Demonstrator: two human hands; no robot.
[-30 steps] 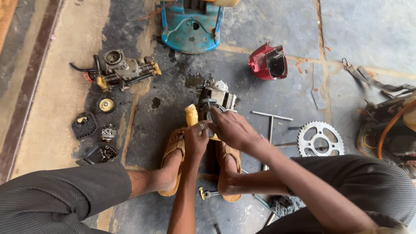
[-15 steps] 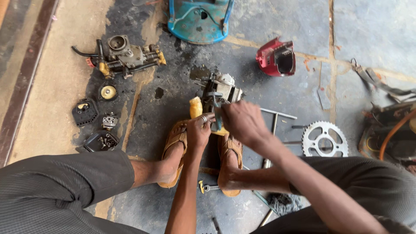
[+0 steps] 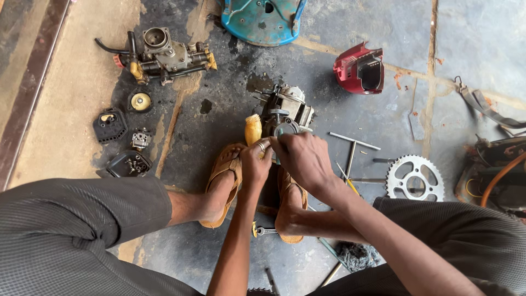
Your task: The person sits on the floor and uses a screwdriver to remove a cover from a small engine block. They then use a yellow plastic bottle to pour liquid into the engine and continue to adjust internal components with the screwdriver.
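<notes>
A small grey metal engine part (image 3: 286, 111) stands on the oily floor between my sandalled feet. My left hand (image 3: 256, 163), with a ring on one finger, grips a yellow-bristled brush (image 3: 252, 129) whose head points up beside the part. Close against it, my right hand (image 3: 303, 160) is curled over the near side of the part, fingers closed on it; what lies under the fingers is hidden. Both hands touch each other above the tan sandals (image 3: 226, 174).
A carburettor assembly (image 3: 161, 55), a round yellow-centred piece (image 3: 140, 101) and black covers (image 3: 110, 124) lie at left. A blue shell (image 3: 262, 19) and red housing (image 3: 360, 68) sit beyond. A T-handle wrench (image 3: 352, 149), a sprocket (image 3: 415, 178) and a spanner (image 3: 264, 231) lie nearby.
My view has shifted slightly, so everything sits a little lower and to the right. My hands stay together at the engine part, the right hand closing more over it.
</notes>
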